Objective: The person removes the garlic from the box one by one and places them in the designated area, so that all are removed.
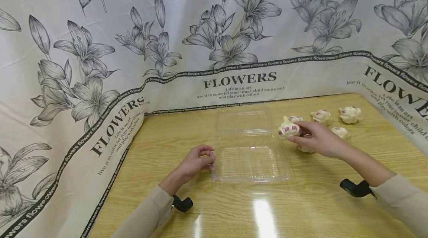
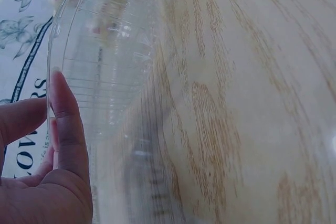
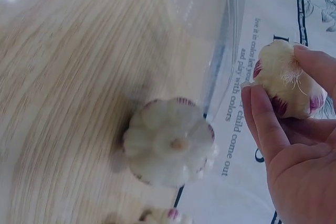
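Note:
My left hand [image 1: 195, 162] pinches the left rim of a clear plastic clamshell box [image 1: 250, 177], thumb on one side and fingers on the other in the left wrist view [image 2: 65, 129]. The box lies open on the table, its lid [image 1: 242, 122] folded back toward the curtain. Above the table, near the box's right side, my right hand [image 1: 319, 139] holds a cream garlic bulb [image 1: 289, 129] with purple patches. Its roots face the right wrist camera [image 3: 286, 80]. Another garlic bulb [image 3: 168, 142] rests on the table below that hand.
More garlic bulbs lie at the right, among them one at the back [image 1: 321, 116], one farther right [image 1: 350, 114] and one behind my right forearm [image 1: 340, 132]. A flower-printed curtain [image 1: 240, 85] borders the wooden table [image 1: 174, 130]. Black curved pieces [image 1: 183, 203] show by both wrists.

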The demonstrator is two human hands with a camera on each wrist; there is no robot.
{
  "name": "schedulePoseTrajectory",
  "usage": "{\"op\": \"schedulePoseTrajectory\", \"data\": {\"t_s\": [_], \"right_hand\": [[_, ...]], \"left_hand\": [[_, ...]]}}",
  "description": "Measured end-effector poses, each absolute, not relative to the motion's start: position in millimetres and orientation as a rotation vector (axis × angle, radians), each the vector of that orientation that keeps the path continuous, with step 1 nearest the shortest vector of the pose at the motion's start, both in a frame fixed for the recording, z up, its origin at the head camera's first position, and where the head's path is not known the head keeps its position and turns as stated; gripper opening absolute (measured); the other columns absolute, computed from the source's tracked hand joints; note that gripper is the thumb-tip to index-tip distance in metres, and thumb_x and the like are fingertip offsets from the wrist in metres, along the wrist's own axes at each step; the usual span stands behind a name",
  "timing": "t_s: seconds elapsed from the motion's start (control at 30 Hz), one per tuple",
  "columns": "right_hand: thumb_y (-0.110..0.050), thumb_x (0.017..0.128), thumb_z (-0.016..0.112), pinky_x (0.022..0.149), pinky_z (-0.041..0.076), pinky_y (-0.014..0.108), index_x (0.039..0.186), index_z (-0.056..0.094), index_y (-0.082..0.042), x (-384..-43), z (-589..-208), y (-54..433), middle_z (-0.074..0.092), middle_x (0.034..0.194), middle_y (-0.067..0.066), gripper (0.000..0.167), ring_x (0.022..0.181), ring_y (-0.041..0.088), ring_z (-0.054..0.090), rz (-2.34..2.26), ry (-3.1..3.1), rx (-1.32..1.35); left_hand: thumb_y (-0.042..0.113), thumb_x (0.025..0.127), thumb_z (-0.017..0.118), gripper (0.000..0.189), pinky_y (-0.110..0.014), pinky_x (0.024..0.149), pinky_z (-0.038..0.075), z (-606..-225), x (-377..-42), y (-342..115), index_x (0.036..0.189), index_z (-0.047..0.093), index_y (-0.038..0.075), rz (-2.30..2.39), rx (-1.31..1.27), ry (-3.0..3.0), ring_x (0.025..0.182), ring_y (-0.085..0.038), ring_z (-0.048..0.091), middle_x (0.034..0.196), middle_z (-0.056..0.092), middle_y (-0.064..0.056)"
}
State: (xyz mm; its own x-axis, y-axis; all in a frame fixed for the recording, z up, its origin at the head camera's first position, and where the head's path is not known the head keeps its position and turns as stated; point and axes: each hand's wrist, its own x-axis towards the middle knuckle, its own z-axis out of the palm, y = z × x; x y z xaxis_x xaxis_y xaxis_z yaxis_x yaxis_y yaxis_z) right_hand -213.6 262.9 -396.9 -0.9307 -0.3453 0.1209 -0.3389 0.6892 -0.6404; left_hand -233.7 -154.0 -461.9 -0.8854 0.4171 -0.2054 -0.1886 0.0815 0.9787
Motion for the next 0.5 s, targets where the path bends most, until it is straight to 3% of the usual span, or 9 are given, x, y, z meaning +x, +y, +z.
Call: {"op": "schedulePoseTrajectory", "data": {"t_s": [0.07,0.3,0.5], "right_hand": [[-0.031,0.101,0.067,0.054,0.039,0.027,0.116,0.062,-0.002,-212,-396,269,0.050,0.082,0.003,0.033,0.071,0.016,0.046,-1.064,2.901,-0.581],[-0.027,0.100,0.069,0.054,0.039,0.027,0.099,0.060,-0.006,-211,-396,292,0.050,0.081,0.004,0.022,0.070,0.014,0.045,-1.017,2.982,-0.546],[-0.026,0.101,0.067,0.049,0.037,0.027,0.097,0.058,-0.005,-210,-395,314,0.047,0.077,0.004,0.022,0.063,0.011,0.042,-1.009,3.018,-0.496]], "left_hand": [[-0.006,0.099,0.057,0.043,-0.028,0.072,0.059,-462,-234,-154,0.138,0.041,-0.014,1.857,0.228,1.930,0.080,-0.018,0.063,0.100,0.056,-0.009],[-0.006,0.099,0.057,0.044,-0.028,0.072,0.059,-462,-233,-153,0.138,0.041,-0.014,1.865,0.223,1.924,0.080,-0.018,0.063,0.100,0.056,-0.009],[-0.006,0.099,0.057,0.043,-0.029,0.072,0.059,-462,-233,-154,0.138,0.041,-0.014,1.862,0.216,1.928,0.080,-0.019,0.063,0.100,0.056,-0.009]]}}
